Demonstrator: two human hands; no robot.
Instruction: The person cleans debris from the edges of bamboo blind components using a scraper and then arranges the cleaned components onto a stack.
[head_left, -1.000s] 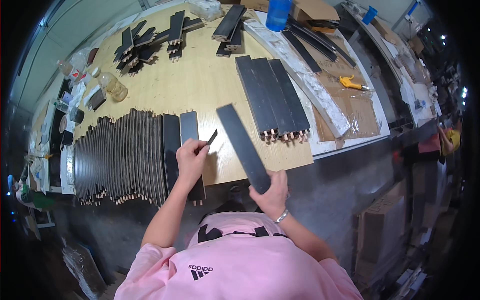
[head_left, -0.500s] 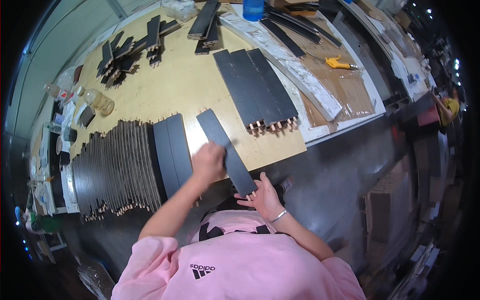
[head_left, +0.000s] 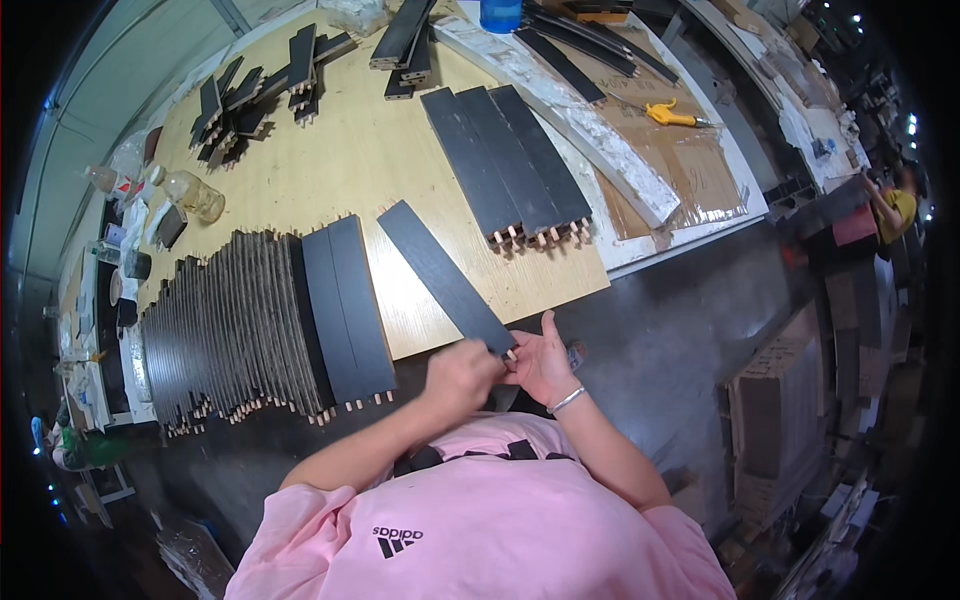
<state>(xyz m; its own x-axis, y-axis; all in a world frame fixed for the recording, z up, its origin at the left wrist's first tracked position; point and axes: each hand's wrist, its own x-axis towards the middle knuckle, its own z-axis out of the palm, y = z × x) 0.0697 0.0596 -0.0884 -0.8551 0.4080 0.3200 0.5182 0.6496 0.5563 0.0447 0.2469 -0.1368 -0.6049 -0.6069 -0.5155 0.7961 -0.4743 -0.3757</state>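
Note:
A black slat with light wooden dowels at its ends lies slanted on the table, its near end overhanging the edge. At that near end, my left hand is closed in a fist; whatever its fingers hold is hidden. My right hand is palm up and open, thumb spread, with its fingertips by the slat's end and a dowel. Left of the slat, two wider black slats lie flat, joining a long row of slats on edge, with dowels sticking out.
Several black slats lie side by side at the table's right. Loose piles and a stack sit farther back. A yellow air gun rests on cardboard beyond a white strip. Plastic bottles stand at left. Another person is far right.
My left hand has moved from the slat's middle down to its near end. My right hand has shifted slightly up and right, and the slat's near end has risen slightly.

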